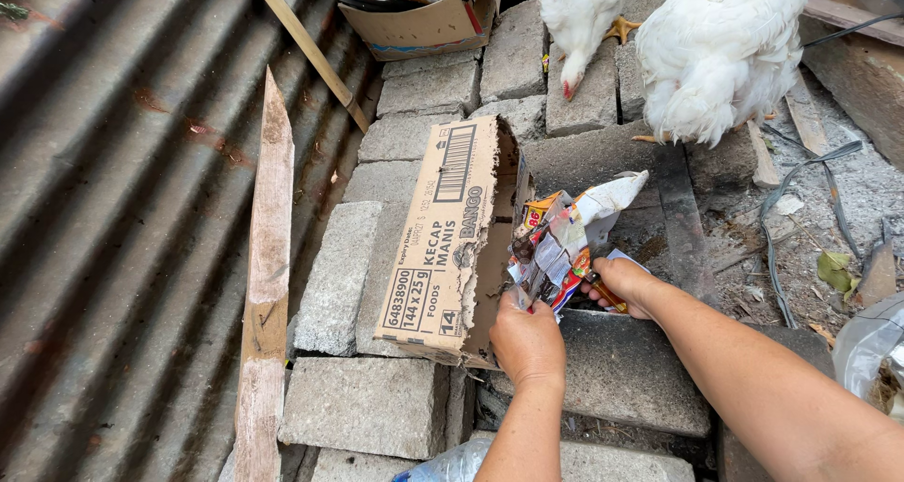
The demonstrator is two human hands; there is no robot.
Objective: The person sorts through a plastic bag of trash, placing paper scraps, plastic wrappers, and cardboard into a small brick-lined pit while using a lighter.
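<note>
Two hands of mine are down at the torn mouth of a cardboard box (pixel 450 247) lying on its side across grey stone blocks (pixel 365 405). My left hand (pixel 527 339) is closed in a pinch on the lower edge of a bundle of crumpled wrappers and paper (pixel 557 249), knuckles up, so I cannot see my own fingertips behind the scraps. My right hand (pixel 621 282) comes in from the right with its fingers curled around the same bundle; a small orange-and-dark thing sits under those fingers, too covered to make out what it is.

The box runs long from the near left toward the far right, its ragged open end facing right, toward a dark slab (pixel 621 369) and a sooty hollow. The inside of the box is in shadow and hidden from me. The bundle sticks out of that opening and rises up and away from me, ending in a white twist of plastic or paper.

Beyond it, two white chickens (pixel 720 54) stand on the blocks; both are cut off at the top edge. A second cardboard box (pixel 424 25) is also clipped there. Rusty corrugated sheet (pixel 113 209) fills the left, with a pointed plank (pixel 266 284) lying along it.
</note>
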